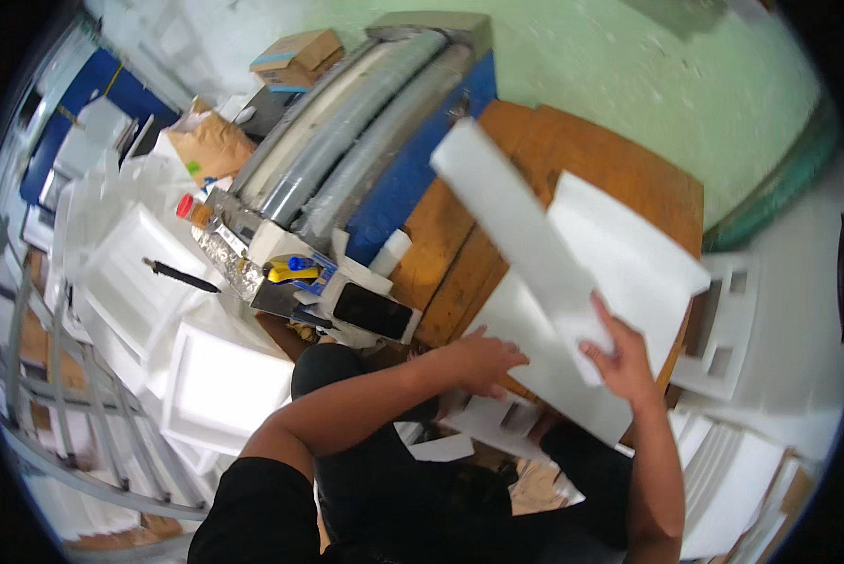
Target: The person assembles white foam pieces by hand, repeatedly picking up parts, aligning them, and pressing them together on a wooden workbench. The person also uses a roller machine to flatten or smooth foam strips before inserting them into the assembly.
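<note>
Gripping the long white foam strip [521, 244], your right hand [619, 362] closes fingers around its near end; the strip slants up-left. Your left hand [483, 362] lies open, seemingly flat, on one white foam sheet [638, 254] beneath. One black phone [375, 312] sits beyond, beside the wooden table [619, 164].

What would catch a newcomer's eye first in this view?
Most likely the long white foam strip that the right hand lifts at an angle over the wooden table in the middle, while the left hand rests on the flat foam sheet under it. After that, the heaps of white foam trays at the left and the dark phone lying beside the table.
</note>
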Demonstrator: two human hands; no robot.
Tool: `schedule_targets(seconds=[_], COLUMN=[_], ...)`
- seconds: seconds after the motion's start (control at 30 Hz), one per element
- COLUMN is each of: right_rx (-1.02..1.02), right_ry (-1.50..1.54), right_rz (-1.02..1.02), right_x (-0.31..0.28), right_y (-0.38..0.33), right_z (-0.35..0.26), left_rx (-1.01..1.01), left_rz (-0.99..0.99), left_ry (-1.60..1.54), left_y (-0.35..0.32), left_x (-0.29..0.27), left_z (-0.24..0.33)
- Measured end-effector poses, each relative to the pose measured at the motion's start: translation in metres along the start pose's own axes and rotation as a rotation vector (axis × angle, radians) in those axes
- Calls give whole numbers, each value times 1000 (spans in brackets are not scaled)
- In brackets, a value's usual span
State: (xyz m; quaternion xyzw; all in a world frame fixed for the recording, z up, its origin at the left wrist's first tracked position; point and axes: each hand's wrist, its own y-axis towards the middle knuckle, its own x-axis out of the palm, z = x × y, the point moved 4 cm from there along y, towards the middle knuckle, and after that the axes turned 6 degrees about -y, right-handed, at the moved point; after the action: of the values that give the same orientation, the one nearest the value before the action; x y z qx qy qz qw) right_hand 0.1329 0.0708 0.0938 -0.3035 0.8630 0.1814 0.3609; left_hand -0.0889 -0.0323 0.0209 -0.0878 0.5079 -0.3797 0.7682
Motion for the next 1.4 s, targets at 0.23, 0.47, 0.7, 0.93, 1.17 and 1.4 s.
schedule_targets(seconds=[0.23,0.47,0.7,0.93,1.17,1.4], right_rx=[-209,-347,-387,-389,-482,-638], right_ry=[-261,-306,-366,-490,-431,-407], right_rz=[-60,47,13,-107,-109,-37], right_x=[41,47,54,57,71,95], right_y=[55,158,196,205,253,303], right_z=[-28,-82,-114,-134,-169,-215], left_rx=[-49,41,151,323,280,-12], left_rz=[-102,827,902,834,1068,1198], left_ry=[-237,-1278,-1879,-1906,-1972,-1918], left_y=[1,-22,-38,-62,-56,-42], left_x=[-38,-102,-124,-127,-126,-108], left_z=[-3,-86,-120,-121,-133,-127])
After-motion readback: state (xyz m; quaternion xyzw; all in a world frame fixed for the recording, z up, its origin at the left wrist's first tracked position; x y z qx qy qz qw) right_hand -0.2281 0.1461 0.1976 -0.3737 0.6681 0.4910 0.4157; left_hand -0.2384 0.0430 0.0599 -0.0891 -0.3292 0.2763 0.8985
